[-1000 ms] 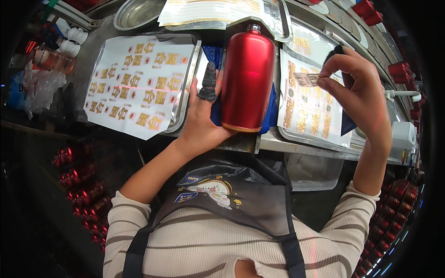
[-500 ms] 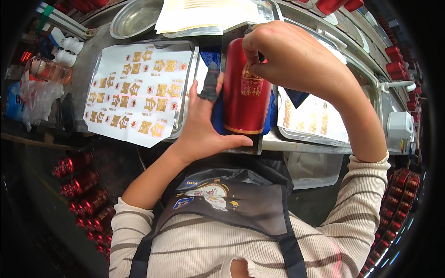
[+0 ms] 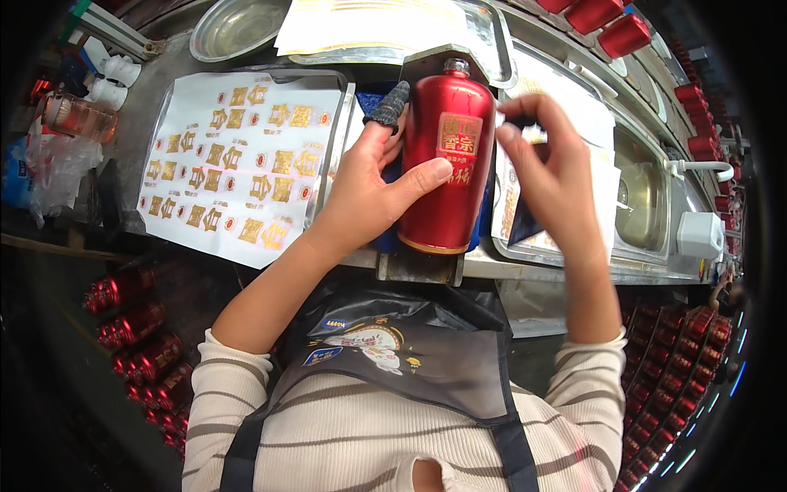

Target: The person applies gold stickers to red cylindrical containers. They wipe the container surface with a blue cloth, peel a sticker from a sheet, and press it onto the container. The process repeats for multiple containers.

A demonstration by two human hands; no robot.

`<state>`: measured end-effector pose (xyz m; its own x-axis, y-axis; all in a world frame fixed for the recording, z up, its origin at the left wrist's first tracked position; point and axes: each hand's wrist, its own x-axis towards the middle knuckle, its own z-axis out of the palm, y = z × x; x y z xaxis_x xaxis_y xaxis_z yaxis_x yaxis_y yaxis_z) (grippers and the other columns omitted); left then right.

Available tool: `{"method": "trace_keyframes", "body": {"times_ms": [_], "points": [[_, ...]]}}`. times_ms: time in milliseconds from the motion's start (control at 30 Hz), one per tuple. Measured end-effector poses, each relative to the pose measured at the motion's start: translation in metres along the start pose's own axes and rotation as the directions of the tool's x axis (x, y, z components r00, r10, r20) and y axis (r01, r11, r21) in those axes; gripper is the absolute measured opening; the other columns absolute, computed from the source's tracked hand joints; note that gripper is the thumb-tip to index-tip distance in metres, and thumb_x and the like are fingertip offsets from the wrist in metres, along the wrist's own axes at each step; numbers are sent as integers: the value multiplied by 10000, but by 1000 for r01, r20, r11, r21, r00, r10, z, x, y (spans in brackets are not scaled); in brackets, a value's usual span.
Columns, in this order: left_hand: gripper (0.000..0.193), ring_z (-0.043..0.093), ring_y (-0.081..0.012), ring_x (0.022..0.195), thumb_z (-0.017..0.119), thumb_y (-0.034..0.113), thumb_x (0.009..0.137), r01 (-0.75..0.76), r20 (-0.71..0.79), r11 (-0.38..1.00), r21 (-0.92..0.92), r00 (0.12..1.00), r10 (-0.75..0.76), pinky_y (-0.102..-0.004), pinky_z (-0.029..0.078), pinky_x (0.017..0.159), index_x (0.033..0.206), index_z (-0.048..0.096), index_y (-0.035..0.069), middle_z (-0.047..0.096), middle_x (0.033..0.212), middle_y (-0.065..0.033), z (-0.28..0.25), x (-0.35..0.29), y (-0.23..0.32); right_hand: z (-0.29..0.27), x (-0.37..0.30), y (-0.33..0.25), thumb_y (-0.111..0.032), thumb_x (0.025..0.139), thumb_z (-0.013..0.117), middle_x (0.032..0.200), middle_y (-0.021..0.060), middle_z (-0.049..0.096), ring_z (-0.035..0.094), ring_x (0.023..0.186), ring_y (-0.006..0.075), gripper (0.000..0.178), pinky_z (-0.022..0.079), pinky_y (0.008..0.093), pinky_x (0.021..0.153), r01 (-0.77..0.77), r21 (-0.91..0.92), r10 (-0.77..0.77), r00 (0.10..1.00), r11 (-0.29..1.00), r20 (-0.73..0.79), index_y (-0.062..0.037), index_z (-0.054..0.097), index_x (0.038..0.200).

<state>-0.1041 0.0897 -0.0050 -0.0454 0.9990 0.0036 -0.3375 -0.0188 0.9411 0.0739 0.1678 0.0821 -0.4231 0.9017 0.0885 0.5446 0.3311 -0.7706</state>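
A glossy red bottle (image 3: 447,184) with gold lettering and a bare glass neck lies back on a dark metal stand (image 3: 420,267) with blue cloth around it. My left hand (image 3: 365,184) grips its left side, the thumb across the front and a dark knitted cover on one finger. Just right of the bottle, my right hand (image 3: 553,160) is blurred, its thumb and forefinger apart and off the bottle. Something dark blue (image 3: 525,225) shows beneath that hand; whether it touches the hand cannot be told.
On the left, a tray (image 3: 351,98) bears a white sheet (image 3: 225,164) of gold and red decals. Another decal tray (image 3: 566,252) sits right, before a steel sink (image 3: 643,193). Behind are a metal bowl (image 3: 234,29) and papers (image 3: 369,25). Red bottles (image 3: 156,357) are stacked below left.
My right hand has left the bottle's upper part and moved down to its right, uncovering the neck. My left hand has closed onto the bottle's side, and the bottle has shifted slightly right.
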Motion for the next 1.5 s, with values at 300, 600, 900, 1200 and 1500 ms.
{"method": "trace_keyframes", "body": {"times_ms": [300, 600, 900, 1200, 1500], "points": [[584, 509, -252, 1297, 789, 136, 851, 23, -46, 998, -64, 999, -26, -371, 405, 1098, 1245, 421, -87, 520, 1360, -234, 0, 0, -2, 23, -31, 7, -263, 777, 842, 1029, 104, 599, 494, 637, 34, 573, 441, 201, 557, -259, 223, 266, 964, 940, -1, 1, 498, 1152], [584, 529, -226, 1268, 760, 136, 876, 33, -57, 995, -90, 998, -38, -350, 427, 1072, 1304, 423, -73, 547, 1329, -211, 7, -1, 1, 25, -29, 8, -247, 787, 825, 1016, 110, 594, 505, 663, 49, 551, 443, 204, 563, -264, 232, 271, 963, 936, 3, 11, 491, 1141], [494, 539, -204, 1247, 724, 136, 908, 12, -64, 990, -140, 998, -21, -338, 453, 1046, 1243, 435, -84, 526, 1373, -220, 5, 0, -2, 26, -29, 16, -177, 867, 742, 1017, 72, 582, 539, 688, 30, 394, 448, 175, 590, -246, 429, 259, 965, 869, 28, -5, 500, 1126], [408, 545, -182, 1234, 702, 109, 925, 42, -64, 970, -240, 996, -59, -324, 463, 1036, 1180, 443, -74, 498, 1420, -218, 4, 0, -2, 26, -31, 18, -140, 877, 735, 1020, 53, 600, 549, 652, -3, 366, 430, 149, 570, -268, 549, 314, 949, 792, 10, -21, 511, 1141], [677, 513, -227, 1285, 764, 150, 876, 2, -49, 998, -63, 999, -5, -357, 403, 1098, 1390, 384, -72, 524, 1365, -200, 5, -2, -3, 35, -34, 19, -119, 826, 793, 1055, 94, 599, 606, 661, 46, 453, 475, 170, 565, -230, 457, 269, 963, 859, -22, -9, 489, 1143]]}}
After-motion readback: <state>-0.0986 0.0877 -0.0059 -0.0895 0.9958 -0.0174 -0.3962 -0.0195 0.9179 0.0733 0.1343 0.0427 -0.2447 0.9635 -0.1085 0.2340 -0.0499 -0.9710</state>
